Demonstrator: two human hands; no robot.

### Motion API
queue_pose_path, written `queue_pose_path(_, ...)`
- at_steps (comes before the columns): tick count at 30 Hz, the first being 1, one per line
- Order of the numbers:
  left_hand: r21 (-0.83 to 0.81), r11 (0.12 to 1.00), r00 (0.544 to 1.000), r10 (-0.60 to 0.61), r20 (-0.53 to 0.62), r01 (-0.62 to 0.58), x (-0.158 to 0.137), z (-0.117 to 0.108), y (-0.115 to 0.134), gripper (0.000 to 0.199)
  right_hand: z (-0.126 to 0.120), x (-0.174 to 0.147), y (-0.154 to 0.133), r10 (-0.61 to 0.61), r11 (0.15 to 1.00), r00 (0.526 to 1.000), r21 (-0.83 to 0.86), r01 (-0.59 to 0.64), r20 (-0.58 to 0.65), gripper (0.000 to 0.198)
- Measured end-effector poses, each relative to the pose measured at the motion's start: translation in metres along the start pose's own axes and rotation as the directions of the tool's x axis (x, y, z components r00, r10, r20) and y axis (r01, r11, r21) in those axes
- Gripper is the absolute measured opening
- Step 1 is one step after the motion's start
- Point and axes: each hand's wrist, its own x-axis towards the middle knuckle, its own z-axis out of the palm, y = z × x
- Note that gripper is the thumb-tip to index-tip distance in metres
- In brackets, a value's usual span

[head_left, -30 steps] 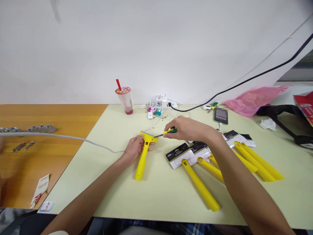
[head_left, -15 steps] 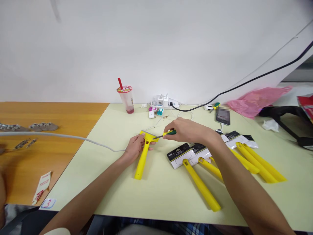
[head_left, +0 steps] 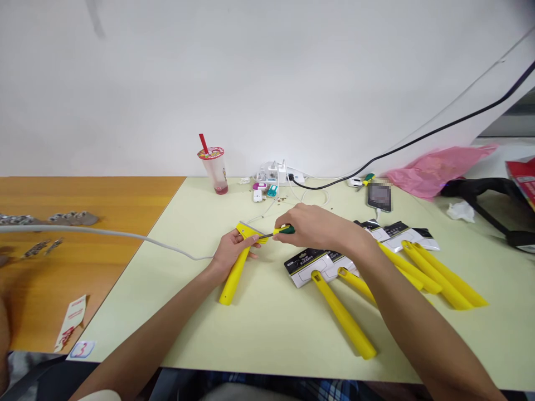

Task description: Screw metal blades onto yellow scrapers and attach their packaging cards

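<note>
My left hand [head_left: 231,250] is closed around the head end of a yellow scraper [head_left: 234,278], its thumb lying across the head. The scraper's handle slants down toward me. In my right hand [head_left: 307,225] is a screwdriver [head_left: 287,229] with a yellow and green handle. Its shaft points left and meets the scraper head near my left thumb; the exact spot of the tip is hidden by the thumb. Right of my hands lies a packaged yellow scraper [head_left: 343,314] in a black and white sleeve, and several more lie beyond it, partly behind my right forearm.
A cup with a red straw [head_left: 215,170] stands at the back. Beside it are a power strip [head_left: 273,174], cables and small plastic cases. A phone [head_left: 379,197], pink bag [head_left: 438,171] and black frame [head_left: 485,206] sit at right. A grey cable [head_left: 167,245] crosses the left side.
The scraper's handle end has swung slightly left, and my left thumb has moved onto the scraper's head. My right hand has shifted a little left with the screwdriver.
</note>
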Motion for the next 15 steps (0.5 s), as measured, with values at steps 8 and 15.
queue_pose_path(8,-0.012,1.0,0.999,-0.012,-0.044,0.011,0.0,0.0,0.004,0.035,-0.009,-0.008,0.01,0.017,0.997,1.0,0.074,-0.016,-0.016,0.034)
queue_pose_path(15,-0.042,0.999,0.999,-0.003,-0.038,0.002,0.003,-0.003,0.001,0.035,0.0,0.005,0.013,-0.012,0.984,0.992,0.176,0.033,-0.122,0.049)
